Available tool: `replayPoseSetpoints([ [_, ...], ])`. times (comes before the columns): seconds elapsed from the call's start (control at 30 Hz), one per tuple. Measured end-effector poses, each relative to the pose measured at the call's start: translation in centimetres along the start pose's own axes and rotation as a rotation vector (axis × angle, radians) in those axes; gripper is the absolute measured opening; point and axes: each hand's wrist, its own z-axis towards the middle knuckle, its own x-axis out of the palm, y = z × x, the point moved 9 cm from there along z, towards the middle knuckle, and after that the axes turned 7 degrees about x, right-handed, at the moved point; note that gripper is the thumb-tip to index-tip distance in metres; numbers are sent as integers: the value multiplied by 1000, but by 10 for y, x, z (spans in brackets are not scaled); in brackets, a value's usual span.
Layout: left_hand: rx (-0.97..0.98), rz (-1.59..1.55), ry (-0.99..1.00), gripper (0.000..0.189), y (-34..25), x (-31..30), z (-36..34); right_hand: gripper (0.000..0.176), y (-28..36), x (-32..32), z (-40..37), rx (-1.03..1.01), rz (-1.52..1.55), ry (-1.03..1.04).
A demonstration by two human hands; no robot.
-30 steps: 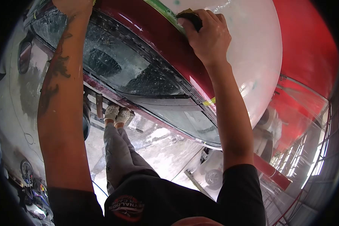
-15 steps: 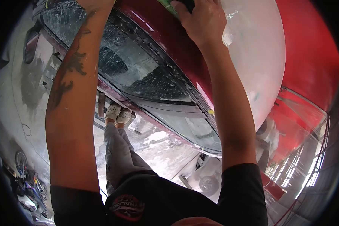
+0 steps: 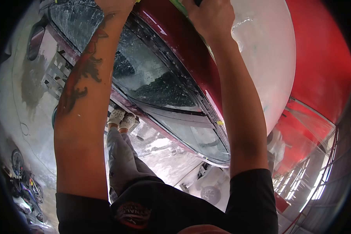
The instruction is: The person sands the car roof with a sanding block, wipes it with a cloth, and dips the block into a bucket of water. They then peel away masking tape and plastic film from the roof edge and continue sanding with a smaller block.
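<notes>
Maroon rail (image 3: 179, 39) running slantwise from upper left to lower right, white roof (image 3: 263, 46) on one side of it, dusty window (image 3: 148, 66) on the other. My right hand (image 3: 214, 15) is up at the top edge, right by the green strip (image 3: 178, 4) along the seam, fingers curled around a dark block (image 3: 198, 2). Only a sliver of block shows, so I can't tell how its long axis lies, but it sits at the thumb-and-finger end of the hand, just beside the strip. The strip follows the rail's slant and passes under the hand. Right hand's clearly the nearer one to all that; the left hand (image 3: 117, 4) is well apart, over the window side, with a bit of yellow (image 3: 137, 1) next to it. Its fingers are cut off by the frame, so no clue if they're spread or pinching anything. Versus a second ago: the right hand sits higher in view, so way less block and strip show, and the left hand is further right. The whole car has shifted in view too, so part of that's just my head moving.
</notes>
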Motion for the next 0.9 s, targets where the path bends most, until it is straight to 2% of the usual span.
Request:
replayPoseSetpoints([
  [0.1, -64, -63, -14, 33, 7, 1, 0, 26, -24, -11, -28, -58, -61, -76],
  [0.2, -106, -129, -35, 33, 10, 2, -4, 20, -70, -46, -95, 89, -116, 129],
  [0.27, -70, -68, -15, 33, 3, 1, -4, 18, -99, -69, -140, 140, -147, 170],
  [0.33, -30, 5, 13, 33, -1, 0, -2, 20, -108, -72, -153, 158, -117, 170],
  [0.37, -33, -1, 14, 33, 0, 1, -2, 21, -112, -72, -155, 186, -87, 165],
  [0.5, -37, -40, 0, 33, 4, 2, -5, 27, -74, -37, -85, -3, -33, 0],
  [0.53, -36, -39, 8, 33, 7, 2, -4, 25, -62, -22, -60, 53, -70, 94],
  [0.6, 76, 141, 16, 36, 6, -2, 0, 38, -34, -5, -19, -24, 46, 14],
  [0.63, 67, 137, 30, 36, 3, -2, -1, 16, -14, -9, -3, -14, 41, 54],
  [0.7, -82, -46, 7, 38, 13, 0, 1, 18, -14, -16, -6, 17, 6, 147],
  [0.73, -75, -74, -39, 38, 14, -1, 1, 18, -24, -21, -15, 24, 2, 145],
  [0.8, -55, -28, -14, 38, 14, -4, 5, 44, -63, -25, -49, -12, -89, 236],
  [0.87, -36, 19, 9, 37, 8, 0, 3, 42, -105, -43, -94, 78, -62, 291],
  [0.9, -94, -90, -11, 37, 9, 3, 2, 41, -122, -54, -119, 151, -73, 323],
])
